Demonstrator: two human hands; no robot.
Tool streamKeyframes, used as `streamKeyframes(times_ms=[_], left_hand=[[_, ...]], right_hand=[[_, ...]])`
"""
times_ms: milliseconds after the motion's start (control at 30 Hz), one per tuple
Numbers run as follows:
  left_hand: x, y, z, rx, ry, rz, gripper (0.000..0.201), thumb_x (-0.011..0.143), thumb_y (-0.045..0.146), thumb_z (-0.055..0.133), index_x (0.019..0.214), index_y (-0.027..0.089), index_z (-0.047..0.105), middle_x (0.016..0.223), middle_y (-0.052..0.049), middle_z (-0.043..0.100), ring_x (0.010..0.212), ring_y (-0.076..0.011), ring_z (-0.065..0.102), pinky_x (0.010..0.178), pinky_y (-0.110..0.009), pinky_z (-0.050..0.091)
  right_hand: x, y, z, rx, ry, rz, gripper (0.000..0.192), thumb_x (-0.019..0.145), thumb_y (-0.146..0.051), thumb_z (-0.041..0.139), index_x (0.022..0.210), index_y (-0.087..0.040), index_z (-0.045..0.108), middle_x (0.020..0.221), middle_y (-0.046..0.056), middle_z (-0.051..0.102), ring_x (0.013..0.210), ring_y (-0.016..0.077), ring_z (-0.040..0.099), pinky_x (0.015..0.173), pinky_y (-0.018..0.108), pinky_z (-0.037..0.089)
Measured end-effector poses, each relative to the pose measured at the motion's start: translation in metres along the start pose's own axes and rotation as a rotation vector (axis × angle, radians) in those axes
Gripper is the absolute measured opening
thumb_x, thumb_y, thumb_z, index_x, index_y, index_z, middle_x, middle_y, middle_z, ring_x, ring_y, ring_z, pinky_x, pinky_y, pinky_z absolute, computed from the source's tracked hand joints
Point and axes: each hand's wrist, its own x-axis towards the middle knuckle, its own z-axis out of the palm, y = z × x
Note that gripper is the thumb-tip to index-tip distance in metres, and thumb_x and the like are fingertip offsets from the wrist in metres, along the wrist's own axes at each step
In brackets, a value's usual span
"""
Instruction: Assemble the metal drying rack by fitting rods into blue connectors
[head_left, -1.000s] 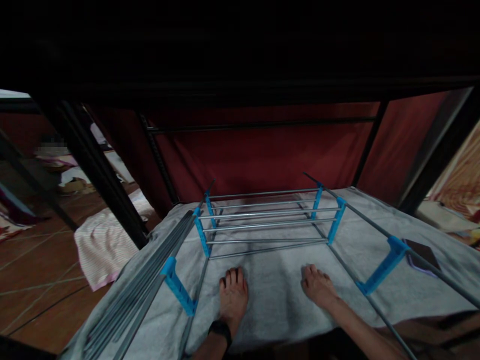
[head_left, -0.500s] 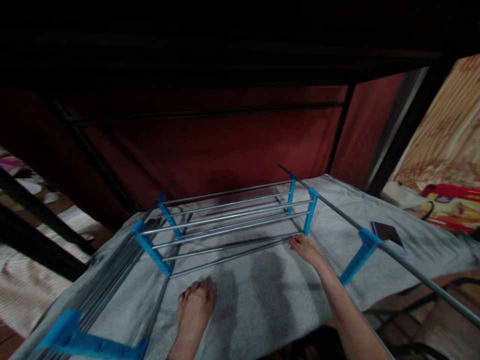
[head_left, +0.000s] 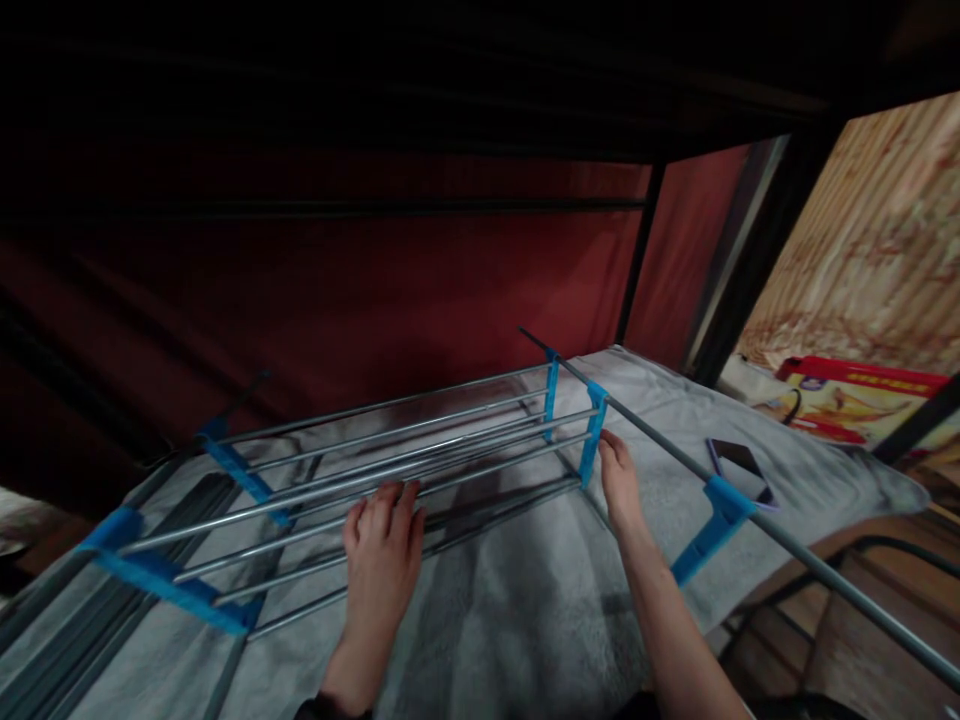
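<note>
A rack of grey metal rods [head_left: 442,440] joined by blue plastic brackets lies across the bed. My left hand [head_left: 382,545] rests over the front rods near their middle, its fingers stretched forward and slightly apart; whether the tips curl under a rod is hidden. On the other side, my right hand [head_left: 621,490] is beside the outer face of the right-hand blue bracket [head_left: 592,440], fingertips at it and fingers mostly straight. A long grey tube [head_left: 660,430] runs from that bracket toward the lower right, through another blue bracket [head_left: 712,520].
Loose grey tubes [head_left: 112,610] lie at the left on the grey blanket [head_left: 540,620]. A phone [head_left: 741,470] lies right of the long tube. Beyond it is a red and yellow package [head_left: 862,395]. Dark bed-frame posts [head_left: 757,240] and a red panel [head_left: 420,300] stand around.
My left hand has moved from the blanket onto the front rods. My right hand has left the lower rod end for the bracket's outer side. The view has shifted right.
</note>
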Motion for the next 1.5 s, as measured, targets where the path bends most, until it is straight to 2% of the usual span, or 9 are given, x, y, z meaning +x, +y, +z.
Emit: streamKeyframes(times_ms=[233,400,567,733,867,1067,1300,1400,1500], left_hand=[[0.012,-0.029,0.000,0.059,-0.209,0.062,0.035,0.103,0.034,0.042,0.122,0.018,0.068,0.095,-0.009,0.073,0.089,-0.0263,0.064,0.085,-0.041,0.046],[0.011,-0.029,0.001,0.017,-0.171,0.081,0.036,0.105,0.036,0.040,0.116,0.019,0.070,0.096,-0.008,0.073,0.089,-0.0253,0.064,0.087,-0.041,0.047],[0.007,-0.018,0.003,-0.048,-0.082,0.077,0.035,0.104,0.031,0.041,0.126,0.017,0.064,0.112,-0.012,0.073,0.100,-0.0287,0.062,0.098,-0.047,0.047],[0.008,0.004,-0.003,-0.059,-0.029,0.157,0.030,0.099,0.018,0.049,0.125,0.019,0.062,0.117,-0.011,0.071,0.103,-0.0272,0.064,0.095,-0.043,0.049],[0.007,0.030,-0.012,-0.105,0.030,0.212,0.042,0.094,0.008,0.050,0.132,0.023,0.057,0.122,-0.011,0.069,0.108,-0.0253,0.064,0.099,-0.041,0.048],[0.030,0.052,-0.015,-0.104,0.085,0.204,0.049,0.096,0.014,0.052,0.144,0.025,0.050,0.125,-0.013,0.067,0.116,-0.0282,0.062,0.104,-0.047,0.046],[0.109,0.093,0.013,-0.133,-0.210,0.329,0.037,0.102,0.031,0.048,0.136,0.020,0.059,0.124,-0.012,0.068,0.113,-0.0272,0.063,0.103,-0.045,0.046],[0.129,0.109,0.024,-0.107,-0.378,0.335,0.039,0.103,0.026,0.046,0.140,0.021,0.057,0.112,-0.010,0.071,0.101,-0.0231,0.067,0.092,-0.037,0.050],[0.137,0.113,0.028,-0.088,-0.440,0.313,0.041,0.102,0.020,0.045,0.141,0.025,0.057,0.107,-0.009,0.070,0.096,-0.0207,0.068,0.082,-0.032,0.050]], right_hand=[[0.012,-0.004,0.022,0.060,-0.022,0.008,0.071,0.086,-0.076,0.035,0.107,-0.018,0.071,0.119,0.015,0.072,0.121,0.0295,0.059,0.109,0.044,0.040],[0.024,-0.008,0.027,0.185,0.022,0.020,0.064,0.086,-0.072,0.041,0.103,-0.017,0.071,0.110,0.012,0.073,0.108,0.0274,0.064,0.102,0.042,0.044],[0.023,-0.017,0.024,0.197,0.015,-0.111,0.059,0.085,-0.062,0.052,0.120,-0.018,0.068,0.125,0.012,0.069,0.116,0.0278,0.060,0.107,0.044,0.041],[0.017,-0.031,0.018,0.194,-0.019,-0.182,0.049,0.084,-0.054,0.057,0.117,-0.020,0.070,0.126,0.010,0.070,0.123,0.0281,0.057,0.113,0.045,0.036],[0.021,-0.039,0.015,0.207,-0.068,-0.163,0.044,0.085,-0.054,0.057,0.109,-0.021,0.074,0.121,0.008,0.073,0.119,0.0280,0.059,0.112,0.044,0.038],[0.028,-0.034,0.017,0.286,-0.064,-0.092,0.049,0.090,-0.057,0.052,0.112,-0.020,0.075,0.121,0.008,0.074,0.122,0.0280,0.061,0.114,0.044,0.037],[0.028,-0.041,0.010,0.267,-0.151,-0.133,0.042,0.089,-0.049,0.055,0.115,-0.024,0.075,0.122,0.004,0.074,0.123,0.0282,0.061,0.116,0.044,0.037],[0.028,-0.044,0.010,0.261,-0.157,-0.145,0.044,0.090,-0.052,0.056,0.119,-0.024,0.073,0.121,0.005,0.074,0.122,0.0277,0.061,0.116,0.044,0.038],[0.030,-0.042,0.011,0.260,-0.168,-0.147,0.048,0.091,-0.056,0.056,0.124,-0.026,0.070,0.120,0.004,0.073,0.122,0.0273,0.061,0.116,0.045,0.038]])
